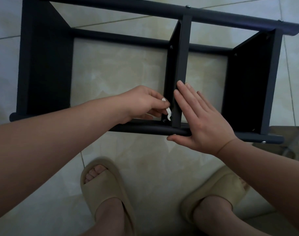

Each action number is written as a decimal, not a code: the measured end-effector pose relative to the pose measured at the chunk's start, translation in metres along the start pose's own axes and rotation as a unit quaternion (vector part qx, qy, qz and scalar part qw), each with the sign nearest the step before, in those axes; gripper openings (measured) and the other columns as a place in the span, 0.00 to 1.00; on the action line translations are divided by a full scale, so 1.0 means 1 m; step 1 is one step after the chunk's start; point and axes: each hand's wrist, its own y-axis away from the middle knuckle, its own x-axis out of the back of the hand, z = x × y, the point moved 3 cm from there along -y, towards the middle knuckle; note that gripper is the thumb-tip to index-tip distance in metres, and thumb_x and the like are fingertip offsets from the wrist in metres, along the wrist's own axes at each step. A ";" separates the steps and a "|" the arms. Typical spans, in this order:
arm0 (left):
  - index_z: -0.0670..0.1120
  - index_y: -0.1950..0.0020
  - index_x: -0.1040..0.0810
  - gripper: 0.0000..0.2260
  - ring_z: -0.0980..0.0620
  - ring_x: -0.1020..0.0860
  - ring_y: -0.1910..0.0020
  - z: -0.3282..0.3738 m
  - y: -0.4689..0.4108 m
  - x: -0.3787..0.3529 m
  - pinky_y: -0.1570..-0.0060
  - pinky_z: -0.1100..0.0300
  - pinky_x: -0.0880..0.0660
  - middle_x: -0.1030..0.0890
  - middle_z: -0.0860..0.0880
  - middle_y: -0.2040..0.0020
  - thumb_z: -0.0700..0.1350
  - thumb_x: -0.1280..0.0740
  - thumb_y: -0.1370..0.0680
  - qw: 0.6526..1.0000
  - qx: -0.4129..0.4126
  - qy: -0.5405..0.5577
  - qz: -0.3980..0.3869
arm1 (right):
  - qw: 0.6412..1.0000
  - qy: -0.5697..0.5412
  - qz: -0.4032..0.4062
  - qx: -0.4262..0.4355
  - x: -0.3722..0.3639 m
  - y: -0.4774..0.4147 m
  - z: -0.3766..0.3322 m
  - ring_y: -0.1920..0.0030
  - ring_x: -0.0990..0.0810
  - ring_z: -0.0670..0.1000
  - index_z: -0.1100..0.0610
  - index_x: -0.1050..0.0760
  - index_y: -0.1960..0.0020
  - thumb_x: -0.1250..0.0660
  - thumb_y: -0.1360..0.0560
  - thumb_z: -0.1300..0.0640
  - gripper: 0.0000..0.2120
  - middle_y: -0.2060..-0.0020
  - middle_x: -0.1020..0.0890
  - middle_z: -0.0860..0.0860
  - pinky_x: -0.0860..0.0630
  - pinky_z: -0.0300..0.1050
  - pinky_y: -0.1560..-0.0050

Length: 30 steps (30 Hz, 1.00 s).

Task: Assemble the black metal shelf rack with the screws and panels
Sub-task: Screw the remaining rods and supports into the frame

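The black metal shelf rack (45,65) lies on its side on the tiled floor, with three panels joined between round tubes. My left hand (143,103) pinches a small white tool (168,113) at a screw (164,120) near the bottom of the middle panel (181,65). My right hand (201,120) lies flat with straight fingers against the middle panel's edge, thumb under the near tube (145,129). Further screws show on the tubes (187,6) and the right panel (249,86).
My two feet in beige slippers (101,188) stand on the pale floor tiles just in front of the rack. A dim object, partly cut off, sits at the right edge (288,137).
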 end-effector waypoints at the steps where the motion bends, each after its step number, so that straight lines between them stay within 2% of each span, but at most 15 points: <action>1: 0.49 0.53 0.18 0.03 0.58 0.18 0.60 0.000 -0.001 0.000 0.55 0.60 0.24 0.14 0.53 0.61 0.48 0.28 0.22 1.000 0.001 0.001 0.015 | 1.000 0.000 0.000 0.000 0.000 0.000 0.000 0.18 0.50 0.58 0.64 0.48 0.18 0.39 0.23 0.29 0.50 0.18 0.49 0.58 0.39 0.65 0.23; 5: 0.50 0.52 0.18 0.04 0.58 0.18 0.61 0.001 -0.004 -0.002 0.56 0.60 0.25 0.14 0.54 0.61 0.49 0.29 0.21 0.998 0.004 0.025 0.056 | 1.000 0.002 0.002 0.002 -0.001 0.000 0.000 0.18 0.50 0.58 0.64 0.48 0.18 0.39 0.23 0.29 0.49 0.18 0.49 0.58 0.39 0.65 0.23; 10: 0.51 0.47 0.16 0.07 0.55 0.18 0.56 0.002 -0.003 -0.001 0.54 0.59 0.25 0.14 0.53 0.55 0.48 0.33 0.19 0.998 0.003 0.051 0.043 | 1.000 0.001 0.000 0.000 0.000 0.000 0.000 0.18 0.50 0.58 0.64 0.48 0.18 0.39 0.23 0.29 0.49 0.18 0.49 0.58 0.39 0.65 0.23; 18: 0.50 0.51 0.18 0.04 0.59 0.21 0.62 0.003 -0.003 -0.003 0.55 0.61 0.26 0.14 0.53 0.57 0.49 0.29 0.22 0.995 -0.011 0.086 0.051 | 1.000 0.000 0.001 -0.001 0.002 0.000 0.000 0.18 0.49 0.58 0.64 0.47 0.18 0.39 0.23 0.30 0.49 0.18 0.48 0.59 0.38 0.65 0.23; 30: 0.49 0.52 0.18 0.04 0.57 0.21 0.61 0.001 -0.003 -0.003 0.56 0.61 0.27 0.13 0.52 0.57 0.48 0.29 0.22 0.998 -0.009 0.025 0.057 | 1.000 0.000 -0.002 -0.001 0.002 -0.001 -0.001 0.18 0.49 0.59 0.65 0.46 0.19 0.38 0.24 0.30 0.49 0.18 0.48 0.59 0.39 0.65 0.23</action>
